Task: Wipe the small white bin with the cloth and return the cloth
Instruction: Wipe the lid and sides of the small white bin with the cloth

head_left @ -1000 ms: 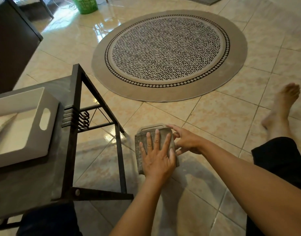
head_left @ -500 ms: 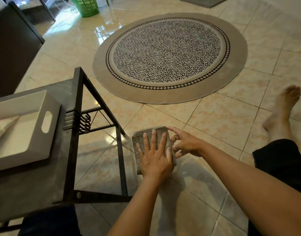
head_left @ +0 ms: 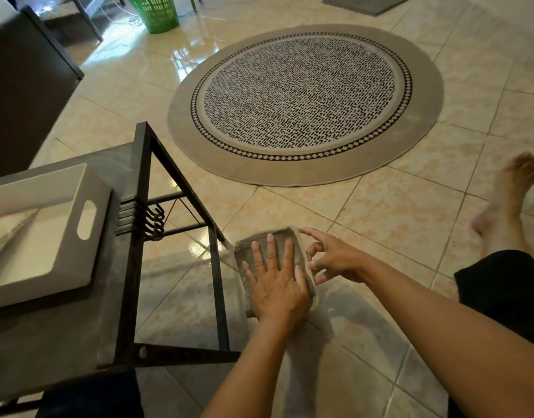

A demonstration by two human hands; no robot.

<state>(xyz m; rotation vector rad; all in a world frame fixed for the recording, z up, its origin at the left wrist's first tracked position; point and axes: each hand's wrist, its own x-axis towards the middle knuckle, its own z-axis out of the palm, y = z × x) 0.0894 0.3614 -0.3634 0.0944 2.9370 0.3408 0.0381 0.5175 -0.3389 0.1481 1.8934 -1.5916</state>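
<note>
A grey-brown cloth [head_left: 250, 251] lies spread over the small white bin [head_left: 315, 300], of which only a pale edge shows along the right side. My left hand [head_left: 274, 282] lies flat on the cloth with fingers spread, pressing it onto the bin. My right hand [head_left: 335, 257] is at the bin's right edge, index fingertip on its far corner and the other fingers curled against the side. Whether the bin rests on the floor or is held up, I cannot tell.
A black metal-framed table [head_left: 63, 327] stands close on the left, its leg beside the cloth, and carries a large white tray [head_left: 90, 188]. A round patterned rug [head_left: 305, 95] lies ahead. A green basket [head_left: 157, 10] and a dark cabinet [head_left: 24, 86] stand far left. My bare foot [head_left: 507, 200] rests at right.
My left hand has slid the cloth toward the far end of the bin, covering the handle edge that showed before. My right fingers have shifted along the bin's right side.
</note>
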